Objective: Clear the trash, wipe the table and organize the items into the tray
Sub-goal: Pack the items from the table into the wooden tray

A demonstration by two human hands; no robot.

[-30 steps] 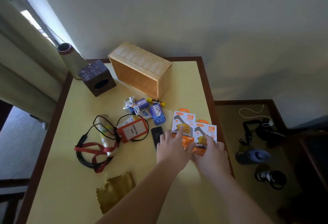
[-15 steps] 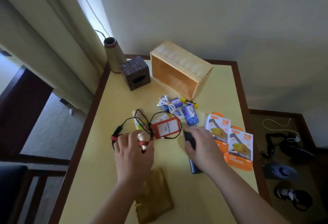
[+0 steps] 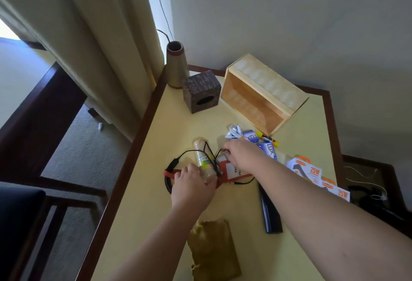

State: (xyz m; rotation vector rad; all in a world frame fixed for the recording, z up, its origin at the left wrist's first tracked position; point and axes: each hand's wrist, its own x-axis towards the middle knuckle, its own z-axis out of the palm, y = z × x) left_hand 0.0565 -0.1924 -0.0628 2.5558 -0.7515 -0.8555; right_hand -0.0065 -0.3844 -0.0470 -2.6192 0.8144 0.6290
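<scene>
A wooden tray [image 3: 263, 102] lies on its side at the back of the yellow table [image 3: 301, 129]. My left hand [image 3: 191, 188] is curled round the lower end of a wrapped stack of cups [image 3: 200, 156], which lies across a red lanyard [image 3: 170, 172] and its black cord. My right hand [image 3: 242, 154] reaches over the orange card holder [image 3: 230, 173], its fingertips down on the black cord; its grip is hidden. Blue soap boxes [image 3: 268, 150], a white cable [image 3: 234, 130] and a yellow marker [image 3: 267, 140] lie behind it.
Two orange-and-white charger boxes [image 3: 308, 170] lie at the right edge, partly under my right forearm. A black slim device [image 3: 270, 214] and a golden cloth [image 3: 213, 249] lie nearer me. A dark tissue box [image 3: 201, 91] and a cone vase [image 3: 175, 64] stand at the back left.
Both hands left the charger boxes and moved left. The left hand closed on the cups and lanyard; the right hand went from the black device up to the card holder's cord.
</scene>
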